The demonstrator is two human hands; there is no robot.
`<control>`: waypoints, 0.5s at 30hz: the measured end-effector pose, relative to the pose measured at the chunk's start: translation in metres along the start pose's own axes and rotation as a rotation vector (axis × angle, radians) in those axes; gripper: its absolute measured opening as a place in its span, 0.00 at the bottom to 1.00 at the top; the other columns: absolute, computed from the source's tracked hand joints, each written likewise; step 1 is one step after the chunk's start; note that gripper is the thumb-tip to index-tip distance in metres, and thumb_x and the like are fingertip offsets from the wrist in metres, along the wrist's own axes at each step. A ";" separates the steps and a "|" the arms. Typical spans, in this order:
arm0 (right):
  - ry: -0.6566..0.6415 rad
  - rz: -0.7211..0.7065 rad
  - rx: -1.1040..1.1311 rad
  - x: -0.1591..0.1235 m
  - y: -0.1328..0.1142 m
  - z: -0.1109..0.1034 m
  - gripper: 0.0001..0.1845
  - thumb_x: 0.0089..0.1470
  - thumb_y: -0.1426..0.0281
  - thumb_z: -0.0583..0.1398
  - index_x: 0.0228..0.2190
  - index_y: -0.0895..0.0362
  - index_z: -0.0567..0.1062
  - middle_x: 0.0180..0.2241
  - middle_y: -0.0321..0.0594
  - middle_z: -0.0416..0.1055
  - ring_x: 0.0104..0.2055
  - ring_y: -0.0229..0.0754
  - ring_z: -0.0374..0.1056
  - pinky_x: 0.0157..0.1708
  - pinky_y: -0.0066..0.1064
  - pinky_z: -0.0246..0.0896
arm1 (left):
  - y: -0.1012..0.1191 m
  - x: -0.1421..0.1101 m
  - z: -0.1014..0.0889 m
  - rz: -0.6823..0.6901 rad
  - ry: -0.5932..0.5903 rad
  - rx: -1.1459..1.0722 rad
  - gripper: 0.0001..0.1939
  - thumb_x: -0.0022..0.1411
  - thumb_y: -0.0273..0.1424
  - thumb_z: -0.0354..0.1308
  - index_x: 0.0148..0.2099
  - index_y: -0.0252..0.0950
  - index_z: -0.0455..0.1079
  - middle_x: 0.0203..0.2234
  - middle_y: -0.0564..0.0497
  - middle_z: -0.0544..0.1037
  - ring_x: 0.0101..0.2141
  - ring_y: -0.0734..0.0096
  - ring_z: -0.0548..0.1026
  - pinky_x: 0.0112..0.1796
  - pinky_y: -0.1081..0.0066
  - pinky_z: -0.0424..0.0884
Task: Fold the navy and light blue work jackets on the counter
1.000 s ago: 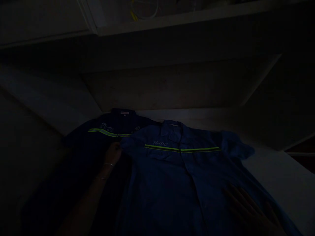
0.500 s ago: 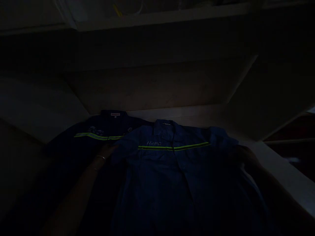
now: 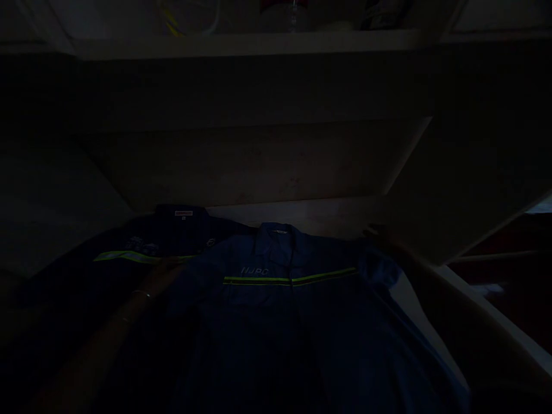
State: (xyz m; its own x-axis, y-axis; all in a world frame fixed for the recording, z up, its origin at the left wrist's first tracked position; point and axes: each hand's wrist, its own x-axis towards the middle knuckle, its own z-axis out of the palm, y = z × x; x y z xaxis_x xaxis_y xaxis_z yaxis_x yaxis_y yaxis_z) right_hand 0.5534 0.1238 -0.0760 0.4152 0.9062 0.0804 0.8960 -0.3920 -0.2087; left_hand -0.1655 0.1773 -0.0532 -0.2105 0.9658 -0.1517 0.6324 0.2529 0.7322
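A blue work jacket [image 3: 263,322] with a yellow-green reflective stripe and "NJPC" lettering lies spread out, collar away from me. At its left sleeve edge is my left hand [image 3: 161,276], wearing a thin bracelet; its fingers appear closed on the sleeve, though darkness hides the tips. My right hand [image 3: 383,237] is just above the bunched right sleeve, fingers stretched out and apart. A darker navy work jacket [image 3: 172,236], with a collar label and similar stripe, lies partly beneath the blue one on the left.
The scene is very dark. A shelf edge [image 3: 241,47] crosses above, with a bottle [image 3: 284,14] and a yellow item [image 3: 172,22] on it. Behind the jackets stands a back panel [image 3: 259,161]. A side panel [image 3: 470,161] slants down at the right.
My right hand has moved up and inward from the right sleeve, and that sleeve is now bunched. My left hand stays by the left sleeve. The view has shifted.
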 end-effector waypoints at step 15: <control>-0.304 -0.203 -0.118 0.028 -0.063 0.009 0.21 0.65 0.61 0.47 0.49 0.61 0.70 0.46 0.56 0.74 0.45 0.49 0.72 0.42 0.36 0.62 | 0.107 0.050 0.109 0.426 -0.239 0.572 0.08 0.59 0.35 0.52 0.37 0.41 0.71 0.31 0.48 0.79 0.34 0.61 0.77 0.37 0.67 0.68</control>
State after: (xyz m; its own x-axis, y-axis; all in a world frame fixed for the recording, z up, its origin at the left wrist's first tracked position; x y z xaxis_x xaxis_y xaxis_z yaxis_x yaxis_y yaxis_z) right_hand 0.5069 0.1750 -0.0699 0.1779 0.9659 -0.1880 0.9744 -0.1995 -0.1033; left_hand -0.0270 0.2587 -0.0542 0.2656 0.9565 -0.1206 0.9253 -0.2177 0.3106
